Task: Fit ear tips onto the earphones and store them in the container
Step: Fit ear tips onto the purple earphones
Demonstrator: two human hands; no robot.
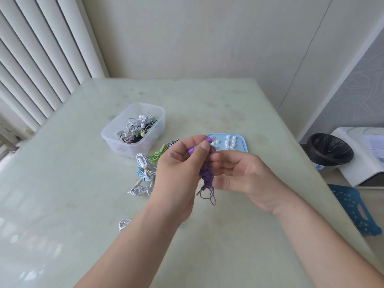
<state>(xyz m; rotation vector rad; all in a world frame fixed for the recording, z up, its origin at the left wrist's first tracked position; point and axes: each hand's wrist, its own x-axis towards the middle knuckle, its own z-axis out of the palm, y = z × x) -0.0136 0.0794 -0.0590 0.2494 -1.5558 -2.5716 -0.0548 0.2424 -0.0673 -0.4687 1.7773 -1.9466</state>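
One purple earphone [208, 139] pinched in left hand [180, 165], pointing up-right, cord [206, 178] hanging down

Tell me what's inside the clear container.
The clear container holds a tangle of earphones, mostly white and black cords. Whatever lies beneath that tangle is covered.

Purple earphones [205, 173], light-blue tray [243, 142]

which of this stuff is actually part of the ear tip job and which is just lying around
Part of the job:
purple earphones, held by the left hand and right hand
white ear tips on the blue tray
clear container, earphones already inside
loose earphones on the table

Just lying about:
black bin
blue stool
window blinds
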